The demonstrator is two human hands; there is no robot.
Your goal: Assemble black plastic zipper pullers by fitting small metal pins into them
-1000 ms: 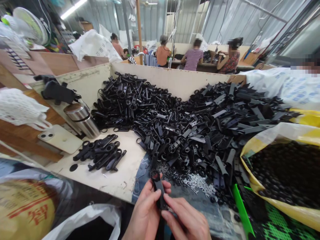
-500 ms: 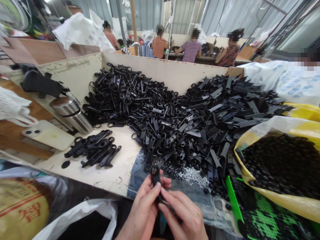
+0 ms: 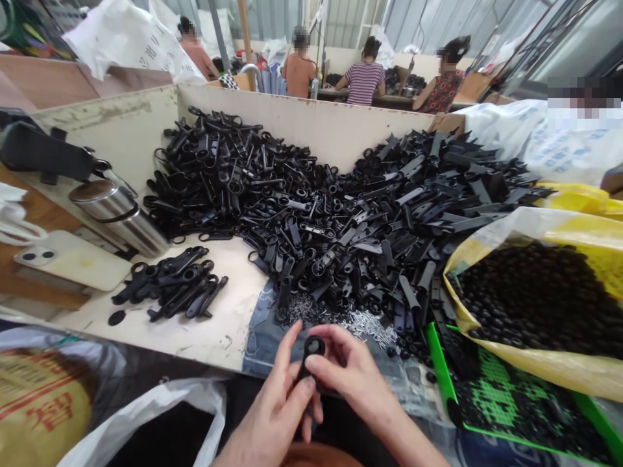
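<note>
Between my two hands is a black plastic handle-like part with a ring at its top end (image 3: pixel 315 345). My left hand (image 3: pixel 282 402) grips its lower length, thumb across the front. The fingers and thumb of my right hand (image 3: pixel 348 366) close around the ringed end. Much of the part is covered by my fingers. Just beyond my hands, small silver screws (image 3: pixel 372 326) lie loose on a blue denim cloth (image 3: pixel 263 331). Past them rises a large heap of similar black parts (image 3: pixel 302 220).
A smaller group of black parts (image 3: pixel 170 282) lies at left, near a phone (image 3: pixel 78 259) and a steel flask (image 3: pixel 121 217). To the right are a yellow-white sack of black pieces (image 3: pixel 540 298) and a green tray (image 3: pixel 440 370). A white sack (image 3: pixel 146 415) stands front left. Several people sit beyond the partition.
My right hand has moved up from the part's lower end to its ringed end. The part now sits slightly lower and further right, and the whole view has shifted a little.
</note>
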